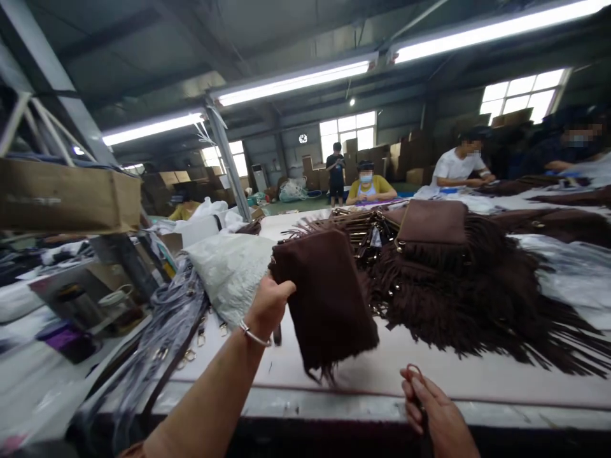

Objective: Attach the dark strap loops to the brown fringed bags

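My left hand (272, 300) is closed on the left edge of a dark brown fringed pouch (327, 289), holding it raised and slightly tilted above the white table (382, 372). Short fringe hangs from the pouch's lower edge. Near the front edge of the table, my right hand (436, 410) is closed around a small tool with a red loop (414, 369); a dark part shows below the fingers, and its exact kind is unclear. Right of the pouch lies a heap of brown fringed bags (458, 280) with gold-coloured metal parts.
At left lie plastic-wrapped straps (167, 312) with metal clasps, beside a white plastic bag (233, 270). A metal post (228, 162) rises behind them. A cardboard box (67, 197) sits on a rack. Clear plastic (568, 273) lies at right. Other people work across the table.
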The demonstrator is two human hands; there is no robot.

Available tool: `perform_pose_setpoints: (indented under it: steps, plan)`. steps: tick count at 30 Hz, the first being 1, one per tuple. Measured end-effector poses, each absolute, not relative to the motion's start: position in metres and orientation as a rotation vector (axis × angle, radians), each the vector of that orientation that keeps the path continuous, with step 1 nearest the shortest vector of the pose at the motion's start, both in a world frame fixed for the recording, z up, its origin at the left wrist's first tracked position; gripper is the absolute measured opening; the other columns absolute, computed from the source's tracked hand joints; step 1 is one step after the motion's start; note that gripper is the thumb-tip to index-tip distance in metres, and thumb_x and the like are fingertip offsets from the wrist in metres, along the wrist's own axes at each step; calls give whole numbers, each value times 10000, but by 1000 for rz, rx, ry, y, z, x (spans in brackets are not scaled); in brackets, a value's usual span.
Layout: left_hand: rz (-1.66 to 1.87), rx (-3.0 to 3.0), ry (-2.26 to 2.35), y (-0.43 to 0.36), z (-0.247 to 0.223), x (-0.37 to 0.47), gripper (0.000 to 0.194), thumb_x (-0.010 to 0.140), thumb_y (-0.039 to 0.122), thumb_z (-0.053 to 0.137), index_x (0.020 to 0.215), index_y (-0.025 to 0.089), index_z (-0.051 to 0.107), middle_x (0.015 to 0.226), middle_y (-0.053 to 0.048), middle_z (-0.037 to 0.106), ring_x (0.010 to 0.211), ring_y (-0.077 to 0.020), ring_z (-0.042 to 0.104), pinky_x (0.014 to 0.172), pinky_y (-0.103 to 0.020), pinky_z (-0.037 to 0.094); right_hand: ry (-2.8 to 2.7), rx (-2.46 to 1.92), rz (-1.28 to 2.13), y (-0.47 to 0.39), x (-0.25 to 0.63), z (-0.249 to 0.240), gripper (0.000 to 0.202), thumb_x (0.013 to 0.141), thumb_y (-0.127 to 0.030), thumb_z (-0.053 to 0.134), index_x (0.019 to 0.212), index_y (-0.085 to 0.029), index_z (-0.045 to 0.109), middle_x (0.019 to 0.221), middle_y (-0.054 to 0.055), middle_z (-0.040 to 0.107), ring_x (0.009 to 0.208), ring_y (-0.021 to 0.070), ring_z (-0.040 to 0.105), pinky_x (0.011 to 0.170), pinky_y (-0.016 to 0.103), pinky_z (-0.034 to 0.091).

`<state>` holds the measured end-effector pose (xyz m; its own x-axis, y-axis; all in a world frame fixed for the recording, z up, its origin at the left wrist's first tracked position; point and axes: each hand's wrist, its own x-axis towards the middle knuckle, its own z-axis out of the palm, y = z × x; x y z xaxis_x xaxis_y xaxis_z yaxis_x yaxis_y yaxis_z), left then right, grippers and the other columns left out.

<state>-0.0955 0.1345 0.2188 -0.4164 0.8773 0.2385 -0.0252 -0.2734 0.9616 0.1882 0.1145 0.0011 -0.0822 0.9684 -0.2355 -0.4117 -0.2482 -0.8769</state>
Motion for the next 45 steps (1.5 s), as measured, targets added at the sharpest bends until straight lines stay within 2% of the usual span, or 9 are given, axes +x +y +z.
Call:
perform_pose_setpoints:
  steps: [7,11,15,20,23,27,31,40,45]
  plan:
    - [896,1070,1133,21,169,-64,540,507,39,527,995,181,710,824,-31,751,702,-224,702,669,-326,556,-796,-1022,1385,69,223,32,435,689,-504,779,989,-204,684,797,26,646,541,112,493,418,234,378]
    - [778,1199,1281,5,140,-44,530,519,58,485,974,187,724,897,-42,757,780,-250,699,678,-343,558,-899,-972,1359,51,231,45,404,780,-512,711,969,-158,662,716,-15,544,496,57,392,402,197,264]
    - [665,1498,1326,0,147,-32,531,557,61,435,982,207,718,936,-20,753,844,-230,678,725,-314,537,-1061,-973,1303,30,231,63,359,855,-496,632,1014,-176,661,788,10,602,518,60,415,440,208,297]
    - [397,1831,1307,-19,142,-13,470,580,48,438,927,217,707,903,5,742,835,-201,645,710,-264,489,-1734,-750,1278,-1,218,67,289,934,-383,525,836,-172,697,1114,98,640,1031,207,583,860,316,469]
    - [246,1947,1317,-26,138,-11,385,631,65,472,900,215,703,865,3,728,787,-187,631,679,-253,462,-1915,-712,1306,-13,211,57,292,947,-343,501,788,-173,677,1003,64,634,939,179,594,842,306,467]
    - [277,1992,1264,-25,136,-7,303,760,222,604,1054,225,678,981,-12,710,872,-189,626,782,-265,461,-1951,-753,1246,-23,203,45,287,976,-313,447,862,-187,679,928,39,612,884,157,582,808,285,468]
    - [361,1944,1415,-17,119,4,197,860,382,579,914,211,660,886,-10,685,813,-170,605,717,-261,443,-1993,-713,1224,-25,195,34,240,974,-244,440,1051,-224,667,1082,51,619,995,161,582,888,295,473]
    - [351,2173,1456,-10,79,5,234,924,327,528,756,189,614,796,-16,566,736,-145,550,667,-259,416,-2066,-782,1151,-16,185,5,242,971,-221,413,990,-214,654,1050,68,627,970,166,604,868,307,519]
    - [568,2067,1482,-1,45,-6,146,922,225,513,855,172,631,866,-40,580,815,-152,558,750,-264,442,-1937,-1013,951,-5,198,-1,271,973,-293,422,1065,-229,669,1273,102,611,1169,214,583,994,351,492]
